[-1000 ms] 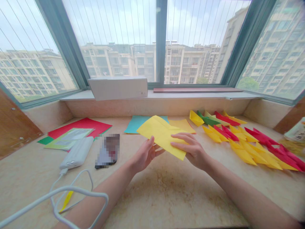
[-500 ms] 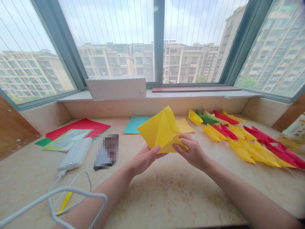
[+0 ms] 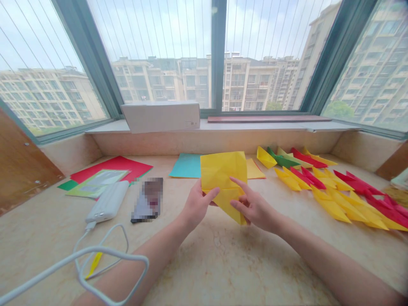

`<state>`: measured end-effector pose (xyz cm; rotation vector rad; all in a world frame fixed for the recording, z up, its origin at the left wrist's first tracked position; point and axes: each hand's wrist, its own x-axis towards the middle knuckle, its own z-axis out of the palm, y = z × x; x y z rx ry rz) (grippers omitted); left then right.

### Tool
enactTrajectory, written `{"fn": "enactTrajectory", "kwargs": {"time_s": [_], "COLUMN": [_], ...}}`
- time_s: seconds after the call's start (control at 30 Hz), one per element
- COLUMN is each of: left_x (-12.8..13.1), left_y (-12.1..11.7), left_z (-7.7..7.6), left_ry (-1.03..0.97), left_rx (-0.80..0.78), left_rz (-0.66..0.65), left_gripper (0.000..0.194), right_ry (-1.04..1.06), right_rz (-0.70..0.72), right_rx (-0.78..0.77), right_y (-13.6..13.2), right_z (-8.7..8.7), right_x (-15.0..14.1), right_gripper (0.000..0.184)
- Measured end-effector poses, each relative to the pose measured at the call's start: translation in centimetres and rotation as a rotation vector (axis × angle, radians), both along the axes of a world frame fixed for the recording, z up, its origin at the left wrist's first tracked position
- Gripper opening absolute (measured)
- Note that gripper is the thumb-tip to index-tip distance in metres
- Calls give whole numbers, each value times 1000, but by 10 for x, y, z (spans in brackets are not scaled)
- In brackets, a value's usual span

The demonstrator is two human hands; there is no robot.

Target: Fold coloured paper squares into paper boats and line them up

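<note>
The left hand [image 3: 200, 200] and right hand [image 3: 256, 209], grips closed, hold a creased yellow paper sheet [image 3: 223, 168] above the beige marbled surface [image 3: 204, 267].

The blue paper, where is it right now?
In the head view, the blue paper lies on the counter left of centre, just beyond the left hand, with the held yellow paper hiding its right side.

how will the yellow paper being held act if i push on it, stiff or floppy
The yellow paper would probably bend easily, most likely along its visible creases. It may not be fully floppy, since its top stands upright above the left grip and right grip. It also looks light, being just folded paper.
</note>
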<state>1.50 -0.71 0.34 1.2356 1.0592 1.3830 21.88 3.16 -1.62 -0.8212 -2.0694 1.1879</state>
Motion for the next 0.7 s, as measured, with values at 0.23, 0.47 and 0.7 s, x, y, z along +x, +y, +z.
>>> {"fn": "enactTrajectory", "kwargs": {"time_s": [0.23,0.47,0.7], "left_x": [-18,-21,-20], "left_y": [8,3,2], "left_z": [1,2,-1], "left_ry": [91,460,299], "left_rx": [-2,136,1], "left_rz": [34,-184,-174], "left_gripper": [47,48,68], "right_ry": [214,29,105], "right_rz": [-552,-300,47], "right_rx": [424,-153,-488], "right_y": [12,29,7], "right_z": [17,18,25], "right_x": [16,26,17], "right_gripper": [37,50,51]}}
